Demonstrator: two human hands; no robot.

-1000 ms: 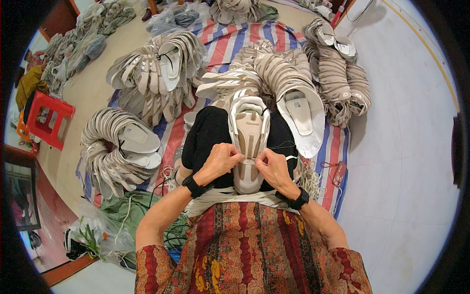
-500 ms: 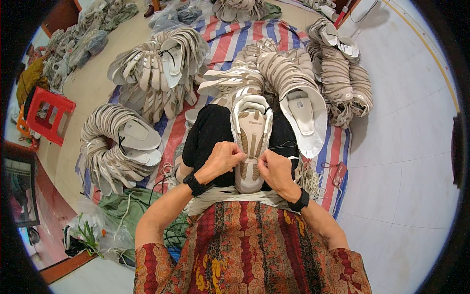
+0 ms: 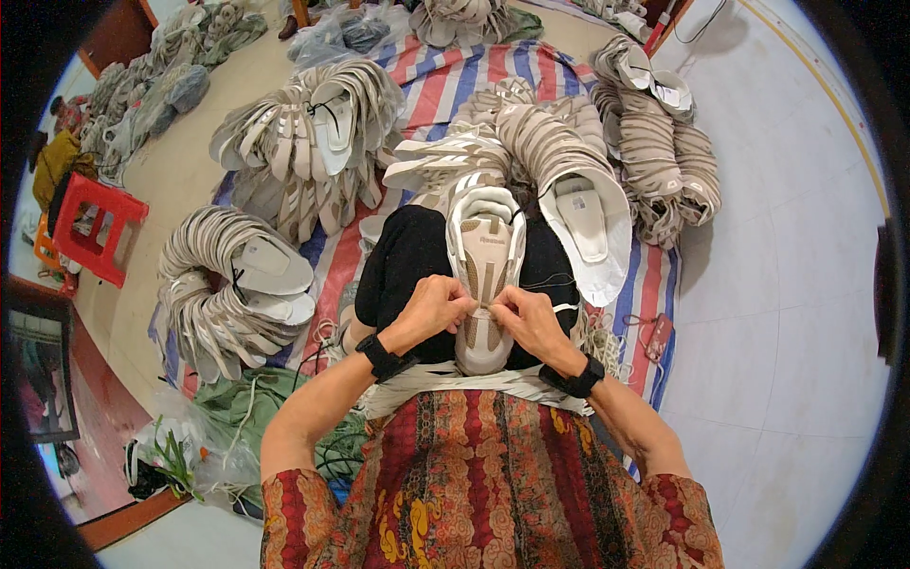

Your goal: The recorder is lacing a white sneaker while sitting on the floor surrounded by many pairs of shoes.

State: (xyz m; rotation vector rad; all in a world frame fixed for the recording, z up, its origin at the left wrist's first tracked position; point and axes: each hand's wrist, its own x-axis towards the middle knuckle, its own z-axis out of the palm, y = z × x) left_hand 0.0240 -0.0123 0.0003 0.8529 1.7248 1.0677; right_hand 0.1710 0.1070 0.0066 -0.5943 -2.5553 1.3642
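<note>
A beige and white shoe upper (image 3: 489,248) lies lengthwise between my black-trousered knees, its toe toward me. My left hand (image 3: 438,305) pinches at its left side, thumb and forefinger together. From the other side my right hand (image 3: 526,318) pinches close to it, the fingertips nearly meeting over the lower lacing area. A short pale stretch of shoelace (image 3: 482,310) shows between them; its ends are hidden in my fingers. Across my lap lies a bundle of white laces (image 3: 445,381). Just beyond the shoe fans a stack of similar uppers (image 3: 542,142).
Fanned rings of uppers stand at left (image 3: 204,242), with another stack (image 3: 322,104) behind and one at right (image 3: 654,142). A striped sheet (image 3: 332,275) covers the floor. A red stool (image 3: 100,228), a green bag (image 3: 232,408) and a small red object (image 3: 654,337) lie around.
My right hand has shifted slightly left, its fingertips now closer to my left hand over the shoe. The left hand stays nearly in place.
</note>
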